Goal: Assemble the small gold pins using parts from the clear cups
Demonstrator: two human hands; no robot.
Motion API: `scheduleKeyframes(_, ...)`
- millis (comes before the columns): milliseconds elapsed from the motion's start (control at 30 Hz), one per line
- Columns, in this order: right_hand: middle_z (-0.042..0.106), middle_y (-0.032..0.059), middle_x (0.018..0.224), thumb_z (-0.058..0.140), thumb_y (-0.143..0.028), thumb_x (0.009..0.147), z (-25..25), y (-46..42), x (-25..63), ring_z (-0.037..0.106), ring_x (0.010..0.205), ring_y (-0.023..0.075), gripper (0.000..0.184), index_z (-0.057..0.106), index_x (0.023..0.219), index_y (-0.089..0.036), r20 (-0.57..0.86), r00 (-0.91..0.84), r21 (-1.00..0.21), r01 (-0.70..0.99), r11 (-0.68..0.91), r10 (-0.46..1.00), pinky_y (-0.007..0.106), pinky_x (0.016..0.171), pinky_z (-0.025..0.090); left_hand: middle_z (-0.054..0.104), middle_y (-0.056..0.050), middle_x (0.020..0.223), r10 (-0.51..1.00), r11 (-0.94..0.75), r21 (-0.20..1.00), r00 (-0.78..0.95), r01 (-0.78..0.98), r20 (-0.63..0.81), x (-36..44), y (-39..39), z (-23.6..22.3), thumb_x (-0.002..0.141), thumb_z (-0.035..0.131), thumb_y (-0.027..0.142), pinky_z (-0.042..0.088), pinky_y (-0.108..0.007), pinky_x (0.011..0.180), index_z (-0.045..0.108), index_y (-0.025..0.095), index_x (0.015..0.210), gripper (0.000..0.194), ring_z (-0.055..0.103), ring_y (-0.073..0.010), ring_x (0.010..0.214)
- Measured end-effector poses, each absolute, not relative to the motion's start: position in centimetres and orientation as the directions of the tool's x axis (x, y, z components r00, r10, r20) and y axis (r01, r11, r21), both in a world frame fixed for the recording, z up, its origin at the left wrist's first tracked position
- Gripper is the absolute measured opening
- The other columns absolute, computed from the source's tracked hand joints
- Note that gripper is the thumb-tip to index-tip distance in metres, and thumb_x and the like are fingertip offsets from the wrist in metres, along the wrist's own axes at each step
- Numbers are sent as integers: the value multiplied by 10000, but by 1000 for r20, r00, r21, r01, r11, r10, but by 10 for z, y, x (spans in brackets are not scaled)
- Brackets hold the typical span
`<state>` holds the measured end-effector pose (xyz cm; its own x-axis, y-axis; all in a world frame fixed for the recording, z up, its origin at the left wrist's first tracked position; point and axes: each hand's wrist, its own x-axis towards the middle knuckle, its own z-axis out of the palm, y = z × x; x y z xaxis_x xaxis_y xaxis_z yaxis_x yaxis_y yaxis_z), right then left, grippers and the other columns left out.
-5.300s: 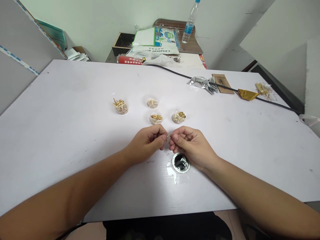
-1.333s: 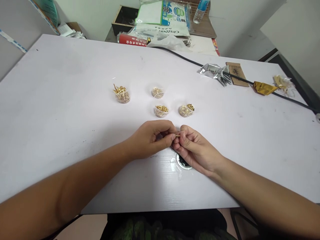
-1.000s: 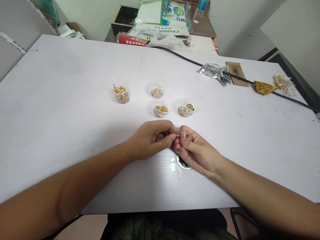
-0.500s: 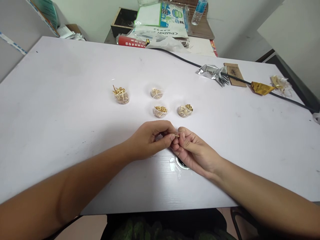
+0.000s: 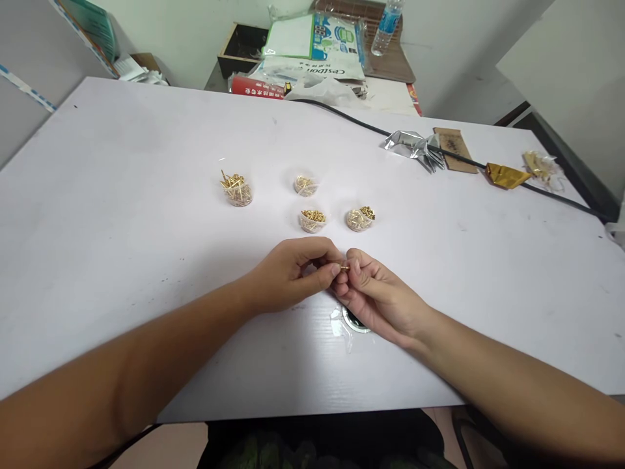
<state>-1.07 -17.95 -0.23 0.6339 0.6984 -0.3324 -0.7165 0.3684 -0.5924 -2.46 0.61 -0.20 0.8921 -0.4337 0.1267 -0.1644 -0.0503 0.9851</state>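
Observation:
Both hands meet above the white table [image 5: 146,143]. Between their fingertips is a small gold-coloured metal pin [image 5: 345,268], partly hidden by the fingers. My left hand [image 5: 297,277] pinches its left end with thumb and forefinger, and my right hand [image 5: 378,286] pinches its right end. Just beyond the hands stand small clear cups of gold metal pieces: one in the middle [image 5: 312,221], one to its right [image 5: 360,219], one behind [image 5: 305,185]. Farther left, another cup [image 5: 237,191] holds longer gold pins.
Under my right hand a round dark fitting [image 5: 356,320] sits in the tabletop beside clear tape [image 5: 340,326]. A black cable [image 5: 342,112] crosses the back right past silver foil [image 5: 413,144], cardboard [image 5: 455,150] and gold foil [image 5: 506,176]. A water bottle [image 5: 387,29] stands behind.
Both hands keep their pinch on the pin with hardly any movement. The whole view has shifted slightly, so the table's far side appears a little lower.

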Motion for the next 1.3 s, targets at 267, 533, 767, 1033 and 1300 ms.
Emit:
scheduleKeyframes(267,634,-12,705,801,-270,779,-2,-179,-11,615,692,35,347,492,696,-137,-352,648,-613,-705,356,676,109,702,514,616,-2,759,-421,-123,965,893,-229,158,-25,6,-2,881,548,156,413,-196,606,604,137,822,83,538,-82,691)
scheduleKeyframes(533,645,0,714,794,-292,786,-2,-180,-10,615,683,44,305,539,717,-141,-361,632,-634,-706,317,686,120,677,514,636,-30,785,-468,-156,965,876,-212,117,-22,8,-2,886,536,212,437,-229,624,598,142,826,112,565,-118,725)
scheduleKeyframes(767,649,1,717,789,-274,793,-1,-181,-11,617,682,47,286,548,713,-143,-350,646,-644,-692,326,678,126,668,510,638,-28,775,-476,-194,947,868,-258,139,-22,8,0,890,524,206,428,-231,635,609,141,826,125,552,-114,714)
scheduleKeyframes(1033,642,-4,713,813,-284,761,-1,-181,-11,612,676,51,319,532,698,-145,-374,648,-647,-695,313,663,135,659,512,624,-29,770,-485,-184,940,858,-286,166,-22,9,-2,894,518,201,425,-227,612,619,135,834,134,540,-112,703)
scheduleKeyframes(1300,645,-3,711,827,-277,743,1,-180,-10,616,670,51,312,548,698,-144,-397,633,-642,-709,292,664,131,644,513,614,-21,751,-489,-211,919,850,-334,196,-22,9,-1,891,512,192,417,-218,618,625,143,817,144,515,-105,692)
